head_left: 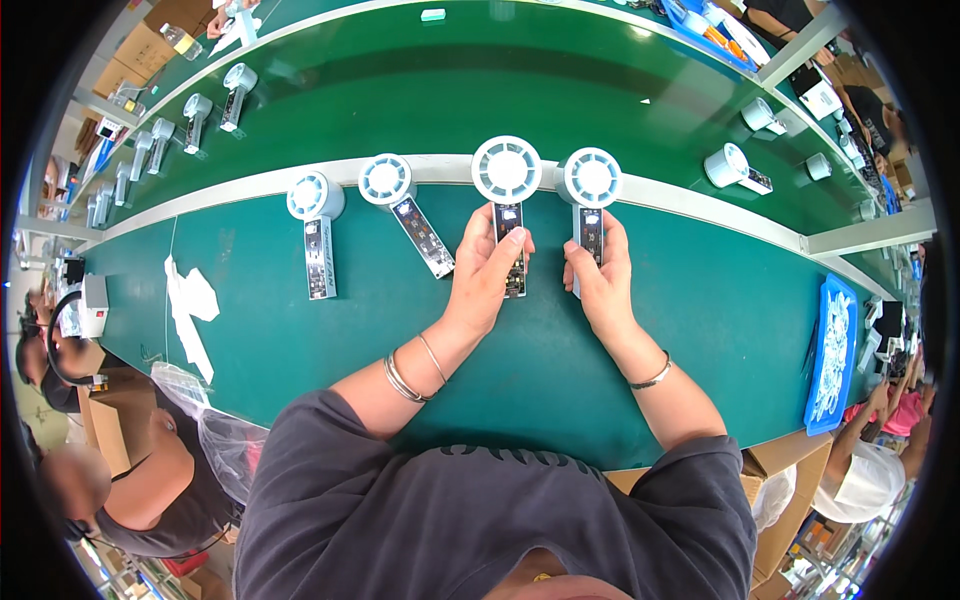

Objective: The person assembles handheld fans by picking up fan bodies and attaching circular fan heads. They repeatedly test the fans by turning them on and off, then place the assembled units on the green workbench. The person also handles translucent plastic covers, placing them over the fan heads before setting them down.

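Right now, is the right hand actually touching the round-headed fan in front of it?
Touching. The head view shows the right hand wrapped around the handle of the fan, its thumb lying across the front.

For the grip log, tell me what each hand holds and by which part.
The left hand holds one handheld fan, the right hand another handheld fan, each by its handle.
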Motion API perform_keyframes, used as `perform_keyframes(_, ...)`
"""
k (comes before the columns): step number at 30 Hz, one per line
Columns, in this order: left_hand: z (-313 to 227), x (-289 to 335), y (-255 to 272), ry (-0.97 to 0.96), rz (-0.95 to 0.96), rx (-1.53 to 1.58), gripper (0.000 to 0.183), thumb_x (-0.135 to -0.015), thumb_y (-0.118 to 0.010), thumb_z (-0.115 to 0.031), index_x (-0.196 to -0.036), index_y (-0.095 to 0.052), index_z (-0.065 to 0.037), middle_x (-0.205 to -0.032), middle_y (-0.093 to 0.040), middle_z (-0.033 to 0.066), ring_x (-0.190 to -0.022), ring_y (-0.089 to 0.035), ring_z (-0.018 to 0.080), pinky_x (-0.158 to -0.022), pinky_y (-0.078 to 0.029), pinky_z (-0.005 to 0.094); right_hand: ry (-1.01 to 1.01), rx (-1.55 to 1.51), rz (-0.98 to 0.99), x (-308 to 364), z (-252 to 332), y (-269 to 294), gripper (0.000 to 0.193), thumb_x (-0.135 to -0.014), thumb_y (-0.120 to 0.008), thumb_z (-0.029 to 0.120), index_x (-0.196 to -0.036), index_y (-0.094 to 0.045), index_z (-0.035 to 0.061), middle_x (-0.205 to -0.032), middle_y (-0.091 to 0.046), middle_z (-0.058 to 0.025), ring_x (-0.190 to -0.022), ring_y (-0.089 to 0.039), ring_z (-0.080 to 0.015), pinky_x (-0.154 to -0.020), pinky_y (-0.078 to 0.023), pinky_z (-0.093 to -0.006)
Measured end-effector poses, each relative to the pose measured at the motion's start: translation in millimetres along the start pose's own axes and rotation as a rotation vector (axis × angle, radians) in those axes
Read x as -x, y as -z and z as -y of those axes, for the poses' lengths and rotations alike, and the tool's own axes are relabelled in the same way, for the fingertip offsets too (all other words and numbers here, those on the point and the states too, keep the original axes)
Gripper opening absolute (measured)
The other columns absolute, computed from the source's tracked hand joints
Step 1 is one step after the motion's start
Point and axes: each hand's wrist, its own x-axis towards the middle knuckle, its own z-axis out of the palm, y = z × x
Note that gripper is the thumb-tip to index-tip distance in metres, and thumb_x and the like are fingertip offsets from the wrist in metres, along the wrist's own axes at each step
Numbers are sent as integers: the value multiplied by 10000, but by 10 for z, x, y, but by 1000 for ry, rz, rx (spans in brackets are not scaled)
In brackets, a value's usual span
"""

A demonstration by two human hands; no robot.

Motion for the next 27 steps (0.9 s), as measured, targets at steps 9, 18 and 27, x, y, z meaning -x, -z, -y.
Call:
perform_keyframes(9,-105,114,-79,-142,10,-67,296,-979,-328,-267,-1138,-417,-33,-863,-559,73,-707,-520,109,-643,-452,248,72,279,-27,-95,-118,-86,462,-750,-596,65,-1170,-444,-51,-990,-591,-178,-904,-587,-238,-801,-471,-326)
perform_keyframes(18,-493,234,-270,-255,15,-43,290,-974,-370,-239,-1130,-445,-6,-961,-588,90,-851,-538,108,-769,-439,248,366,668,181,-233,-7,-477,249,-810,-556,189,-991,-562,18,-858,-605,-178,-830,-579,-372,-737,-474,-403)
perform_keyframes(27,-212,120,-415,-127,30,-67,274,-912,-540,-115,-1153,-500,9,-994,-557,37,-883,-530,88,-773,-445,237,122,36,256,188,591,-63,350,-953,-450,302,-1088,-510,-15,-914,-559,-62,-803,-528,-107,-688,-450,-251)
